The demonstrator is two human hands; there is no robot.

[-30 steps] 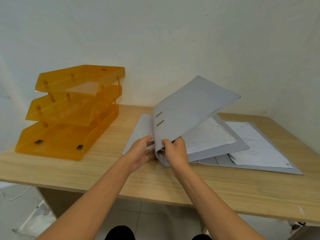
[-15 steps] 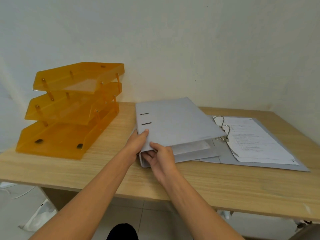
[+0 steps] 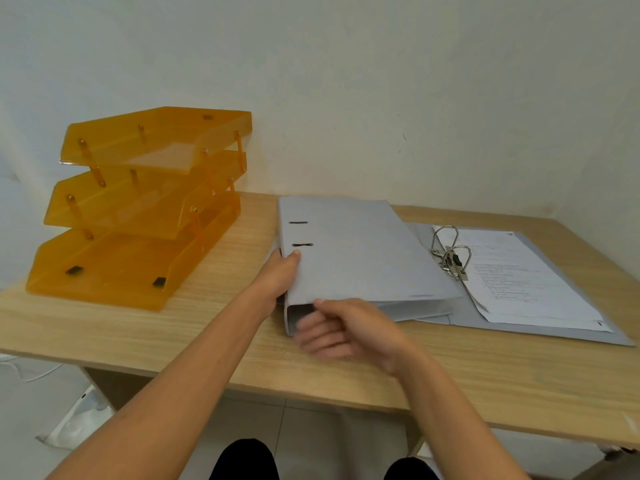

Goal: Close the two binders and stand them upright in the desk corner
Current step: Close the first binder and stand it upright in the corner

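Head view: you're at a light wood-grain desk (image 3: pixel 450 368) pushed against a plain off-white wall (image 3: pixel 346 81), with another wall meeting it at the far right corner; pale floor tiles show under the near edge. Count: two grey binders, one orange tray stack, two hands. One closed binder (image 3: pixel 353 258) lies flat mid-desk, back edge near the wall, spine toward the left, two slots visible on the cover. It overlaps the left flap of one open binder (image 3: pixel 540 313), which lies flat toward the right edge with its metal ring mechanism (image 3: pixel 450 258) up and a sheaf of printed pages (image 3: pixel 526 278) on the right flap. Orange three-tier letter tray (image 3: pixel 138 209) sits at the far left, against the wall, apart from the binders. Your left hand (image 3: pixel 277 278) grips the closed binder's spine side, thumb on top of the cover, fingers hidden underneath. Your right hand (image 3: pixel 346 330) is at the near spine corner, thumb touching the cover edge, fingers loosely curled and blurred; can't tell whether it's holding anything. Both forearms bare.
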